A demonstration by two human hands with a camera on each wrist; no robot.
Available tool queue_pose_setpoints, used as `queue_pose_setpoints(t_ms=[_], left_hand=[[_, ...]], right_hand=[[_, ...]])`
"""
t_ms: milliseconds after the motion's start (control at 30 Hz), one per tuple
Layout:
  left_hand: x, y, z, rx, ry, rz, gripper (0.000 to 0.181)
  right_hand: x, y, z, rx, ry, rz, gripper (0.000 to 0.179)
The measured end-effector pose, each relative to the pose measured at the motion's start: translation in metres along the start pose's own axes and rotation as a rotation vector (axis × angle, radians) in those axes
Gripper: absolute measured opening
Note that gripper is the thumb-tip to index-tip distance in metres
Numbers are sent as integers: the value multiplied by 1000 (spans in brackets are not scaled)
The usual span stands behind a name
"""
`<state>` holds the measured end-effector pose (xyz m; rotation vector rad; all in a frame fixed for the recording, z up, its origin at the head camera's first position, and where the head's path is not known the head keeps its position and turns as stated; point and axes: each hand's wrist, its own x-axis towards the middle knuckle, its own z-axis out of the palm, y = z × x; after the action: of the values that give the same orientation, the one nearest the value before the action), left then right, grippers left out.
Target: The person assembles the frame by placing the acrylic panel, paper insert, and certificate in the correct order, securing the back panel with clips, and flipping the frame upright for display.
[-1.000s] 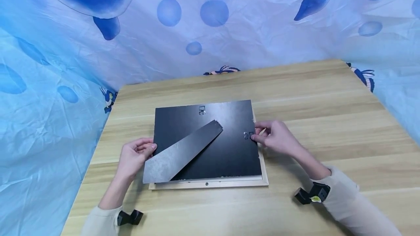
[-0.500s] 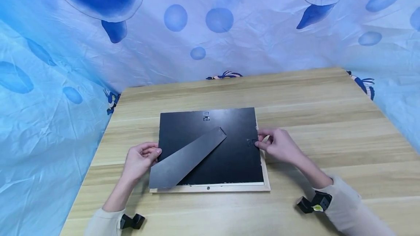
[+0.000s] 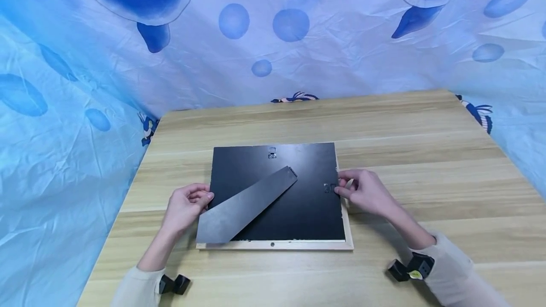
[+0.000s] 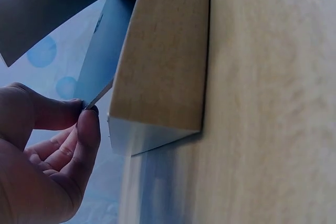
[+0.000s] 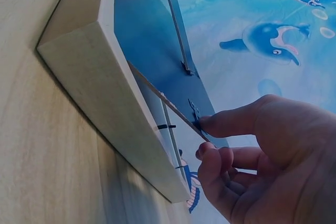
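A black picture-frame backing board lies tilted over a light wooden picture frame. Its near edge sits low inside the frame, while its far end stands raised, as the right wrist view shows. An easel leg hinged to the board slants out toward the near left. My left hand pinches the board's left edge between thumb and fingers. On the opposite edge, my right hand pinches the board beside a small metal hanger. A second hanger is at the far edge. What lies beneath the board is mostly hidden.
The frame stands on a wood-grain table. Behind it and along the sides hangs a blue curtain printed with sea animals. Small dark fixing tabs stick out from the frame's inner side.
Both hands keep their pinch on the board's edges. The board's near edge has settled slightly closer to the frame's near rail. The head view has shifted a little.
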<state>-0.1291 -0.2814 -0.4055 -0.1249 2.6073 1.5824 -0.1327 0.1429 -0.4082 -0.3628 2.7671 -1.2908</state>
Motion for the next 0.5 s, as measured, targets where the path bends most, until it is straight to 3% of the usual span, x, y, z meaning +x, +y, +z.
queue_pose_setpoints(t_ms=[267,500], left_hand=[[8,-2,4,131,-12,74,20],[6,-3,1,278,23,141,18]], right_hand=[[-5,2,-1,-32,-28,1,10],[-1,2,3,-49,-65,-10,5]])
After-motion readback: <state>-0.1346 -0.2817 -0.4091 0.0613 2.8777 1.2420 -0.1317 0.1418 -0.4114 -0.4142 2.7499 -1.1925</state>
